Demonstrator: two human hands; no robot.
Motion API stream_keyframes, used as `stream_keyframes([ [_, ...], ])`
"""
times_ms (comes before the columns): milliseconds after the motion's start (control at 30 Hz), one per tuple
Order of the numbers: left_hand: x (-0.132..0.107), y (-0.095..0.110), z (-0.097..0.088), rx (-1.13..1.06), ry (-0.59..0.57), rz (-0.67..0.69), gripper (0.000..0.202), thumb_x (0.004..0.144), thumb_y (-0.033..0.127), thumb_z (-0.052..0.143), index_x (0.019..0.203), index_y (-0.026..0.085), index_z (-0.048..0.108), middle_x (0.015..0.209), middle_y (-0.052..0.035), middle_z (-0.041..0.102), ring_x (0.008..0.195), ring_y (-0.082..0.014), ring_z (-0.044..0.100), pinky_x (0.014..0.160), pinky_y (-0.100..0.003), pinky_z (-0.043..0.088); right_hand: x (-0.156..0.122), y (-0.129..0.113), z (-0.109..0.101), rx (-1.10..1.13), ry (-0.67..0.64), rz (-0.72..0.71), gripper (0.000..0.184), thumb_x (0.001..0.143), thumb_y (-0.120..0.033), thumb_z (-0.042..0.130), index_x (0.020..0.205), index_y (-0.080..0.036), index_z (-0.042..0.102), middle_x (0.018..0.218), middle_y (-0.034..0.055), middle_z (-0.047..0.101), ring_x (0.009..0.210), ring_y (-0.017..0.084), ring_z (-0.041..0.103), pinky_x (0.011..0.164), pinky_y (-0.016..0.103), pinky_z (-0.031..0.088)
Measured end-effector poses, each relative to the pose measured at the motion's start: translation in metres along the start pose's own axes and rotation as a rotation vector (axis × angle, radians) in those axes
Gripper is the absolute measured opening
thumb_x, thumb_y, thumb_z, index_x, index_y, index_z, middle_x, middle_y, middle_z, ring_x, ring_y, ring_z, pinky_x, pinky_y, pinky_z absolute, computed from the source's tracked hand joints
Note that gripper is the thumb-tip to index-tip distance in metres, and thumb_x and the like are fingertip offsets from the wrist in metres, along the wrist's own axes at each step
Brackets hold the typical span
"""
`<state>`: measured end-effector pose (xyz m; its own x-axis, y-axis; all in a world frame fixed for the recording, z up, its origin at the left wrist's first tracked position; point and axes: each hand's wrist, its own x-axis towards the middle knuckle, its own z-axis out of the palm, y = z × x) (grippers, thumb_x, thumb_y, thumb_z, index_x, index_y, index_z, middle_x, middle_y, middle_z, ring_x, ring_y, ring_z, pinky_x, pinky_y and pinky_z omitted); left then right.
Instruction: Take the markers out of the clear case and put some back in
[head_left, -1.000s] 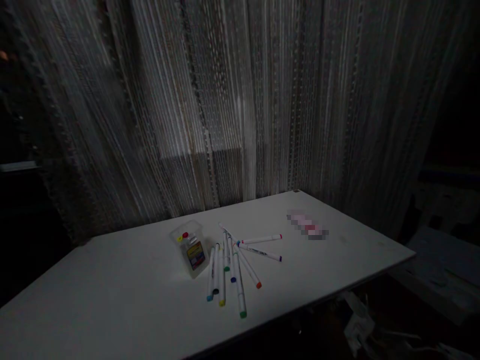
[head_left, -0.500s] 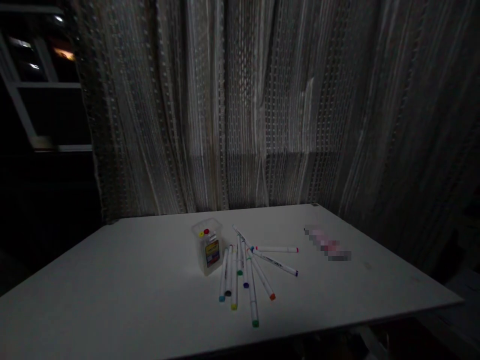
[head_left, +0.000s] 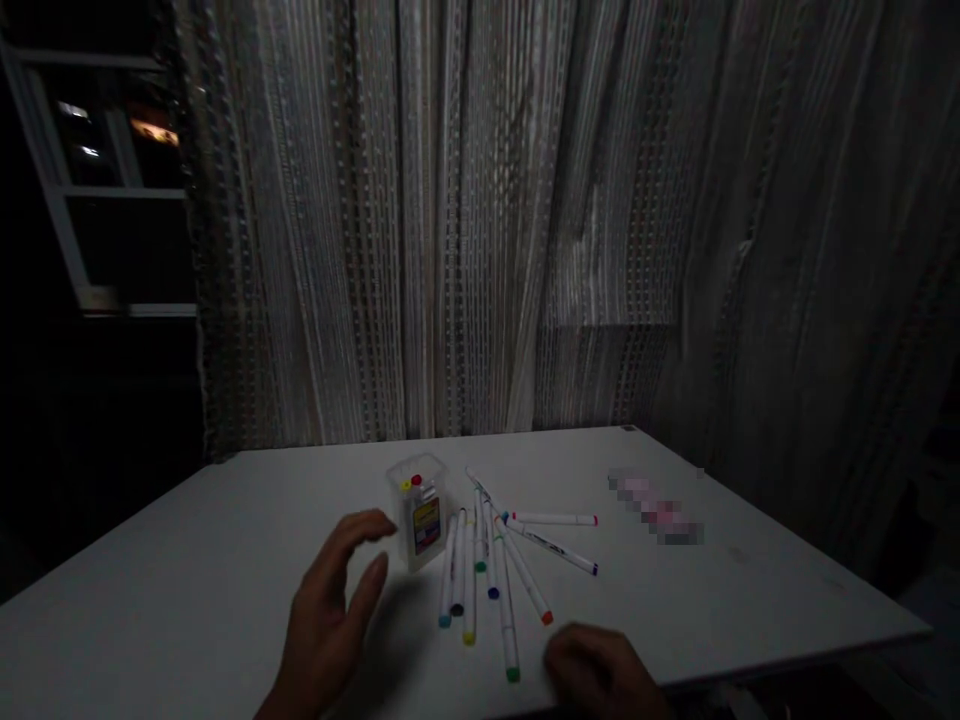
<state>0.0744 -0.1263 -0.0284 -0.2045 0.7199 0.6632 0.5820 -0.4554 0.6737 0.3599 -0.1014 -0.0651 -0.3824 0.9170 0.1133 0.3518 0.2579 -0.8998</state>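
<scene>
My left hand (head_left: 337, 600) is just left of a clear plastic container (head_left: 409, 530), its thumb and fingers apart and bent in a C shape, not touching it. The container stands upright with a coloured label; markers with a yellow and a red end show inside. Several white markers (head_left: 510, 590) with coloured ends lie fanned out to its right, some crossing others. By the table's front edge, close to the orange and green marker ends, is my right hand (head_left: 600, 668). It is blurred and its fingers look curled under, so whether they hold anything is hidden.
All this rests on a white table (head_left: 225, 560). A pixelated pinkish object (head_left: 652, 508) lies on its right side. Behind the table hangs a striped curtain (head_left: 465, 250), and a dark window (head_left: 127, 240) is at the far left.
Both my hands have come into view from below, the left towards the container and the right near the front edge. The view has tilted slightly upward; container and markers stay in place.
</scene>
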Motion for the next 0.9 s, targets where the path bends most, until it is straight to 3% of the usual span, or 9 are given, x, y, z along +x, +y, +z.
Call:
stream_keyframes([
  [67, 0.035, -0.001, 0.008, 0.01, 0.159, 0.094, 0.029, 0.081, 0.043, 0.044, 0.097, 0.02, 0.052, 0.106, -0.0097, 0.055, 0.108, -0.0233, 0.049, 0.096, -0.04, 0.041, 0.035, -0.012, -0.007, -0.099, 0.064, -0.091, 0.03, 0.076, -0.041, 0.043, 0.073, -0.018, 0.062, 0.065, 0.002, 0.057, 0.063, 0.015, 0.053, 0.059, 0.025, 0.042],
  [200, 0.092, -0.018, 0.03, -0.002, 0.149, 0.144, 0.038, 0.079, 0.048, 0.042, 0.094, 0.016, 0.055, 0.106, -0.0108, 0.058, 0.107, -0.0233, 0.051, 0.097, -0.039, 0.039, 0.116, -0.03, -0.013, -0.433, 0.237, -0.177, 0.023, 0.076, -0.021, 0.039, 0.071, -0.015, 0.061, 0.067, 0.0038, 0.06, 0.064, 0.013, 0.053, 0.06, 0.023, 0.036],
  [367, 0.115, -0.063, 0.049, -0.21, 0.212, -0.006, 0.05, 0.078, 0.054, 0.035, 0.088, 0.013, 0.061, 0.096, -0.0115, 0.064, 0.096, -0.0249, 0.058, 0.091, -0.041, 0.044, 0.181, -0.02, 0.007, -0.69, 0.381, -0.068, 0.023, 0.081, -0.019, 0.04, 0.081, -0.016, 0.063, 0.081, 0.0069, 0.066, 0.076, 0.015, 0.058, 0.062, 0.022, 0.034],
  [467, 0.112, -0.087, 0.057, -0.352, 0.225, -0.028, 0.052, 0.079, 0.055, 0.032, 0.09, 0.014, 0.062, 0.095, -0.011, 0.066, 0.093, -0.0246, 0.061, 0.086, -0.039, 0.047, 0.193, 0.0, 0.016, -0.78, 0.465, -0.093, 0.024, 0.083, -0.016, 0.038, 0.082, -0.016, 0.062, 0.083, 0.0081, 0.066, 0.079, 0.016, 0.059, 0.065, 0.022, 0.034],
  [600, 0.093, -0.102, 0.063, -0.206, 0.192, 0.076, 0.049, 0.077, 0.056, 0.041, 0.095, 0.016, 0.062, 0.102, -0.0091, 0.064, 0.099, -0.025, 0.058, 0.088, -0.038, 0.046, 0.189, 0.019, 0.007, -0.771, 0.494, -0.105, 0.025, 0.084, -0.016, 0.036, 0.082, -0.017, 0.061, 0.08, 0.0064, 0.066, 0.077, 0.015, 0.059, 0.067, 0.022, 0.034],
  [767, 0.081, -0.09, 0.058, -0.08, 0.122, 0.303, 0.049, 0.08, 0.055, 0.038, 0.099, 0.015, 0.06, 0.107, -0.0111, 0.06, 0.104, -0.0249, 0.053, 0.09, -0.04, 0.043, 0.189, 0.017, -0.003, -0.787, 0.439, -0.028, 0.024, 0.082, -0.02, 0.039, 0.086, -0.017, 0.063, 0.088, 0.0071, 0.066, 0.083, 0.016, 0.059, 0.069, 0.023, 0.034],
  [900, 0.084, -0.076, 0.05, 0.025, 0.031, 0.465, 0.034, 0.077, 0.04, 0.055, 0.102, 0.018, 0.058, 0.106, -0.01, 0.059, 0.105, -0.0238, 0.052, 0.095, -0.042, 0.038, 0.192, 0.019, 0.002, -0.809, 0.346, 0.002, 0.024, 0.079, -0.019, 0.041, 0.086, -0.017, 0.064, 0.091, 0.0073, 0.067, 0.086, 0.017, 0.058, 0.071, 0.024, 0.035],
])
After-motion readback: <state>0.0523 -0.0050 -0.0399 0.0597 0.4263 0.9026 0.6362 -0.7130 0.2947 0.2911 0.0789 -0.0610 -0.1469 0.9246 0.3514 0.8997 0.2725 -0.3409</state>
